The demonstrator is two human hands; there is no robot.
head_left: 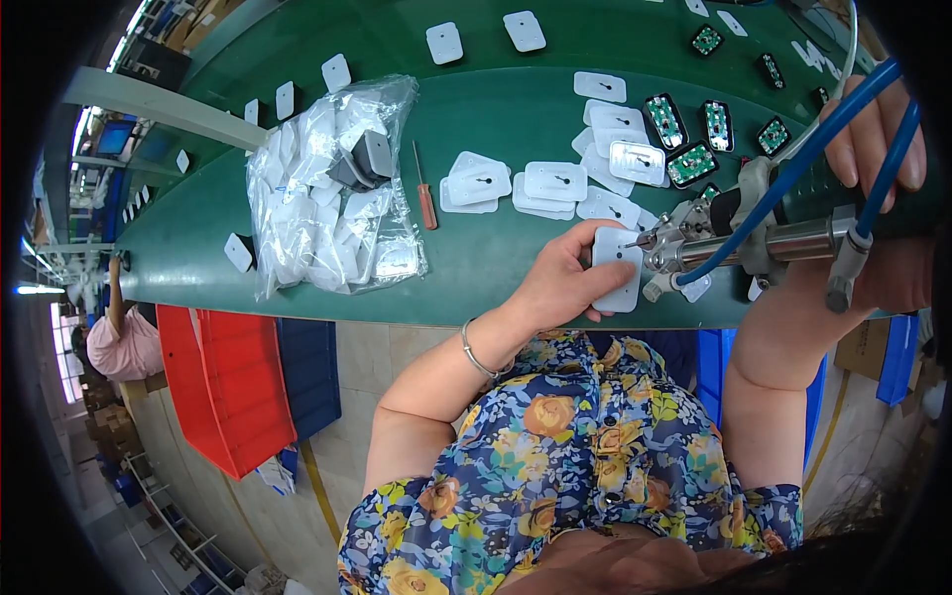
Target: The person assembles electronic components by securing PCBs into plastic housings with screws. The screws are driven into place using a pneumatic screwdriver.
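My left hand (pixel 563 270) pinches a white rounded plastic cover (pixel 617 286) at the table's near edge, thumb on its face. The cover's right side meets the thin metal tip of a clamped cylinder fixture (pixel 694 254). My right forearm (pixel 825 309) passes under the fixture. Bent fingers of my right hand (pixel 875 139) show beside the blue hoses (pixel 808 178); what they close on is hidden. Just beyond the left hand lie loose piles of white covers (pixel 555 182). Several black housings with green circuit boards (pixel 692 165) lie close to the fixture.
A clear plastic bag of white parts (pixel 332 198) rests on the green table (pixel 476 263), with a red-handled screwdriver (pixel 426 203) beside it. Along the far strip lie more covers (pixel 443 43). Red (pixel 228 387) and blue (pixel 309 377) bins stand below the left edge.
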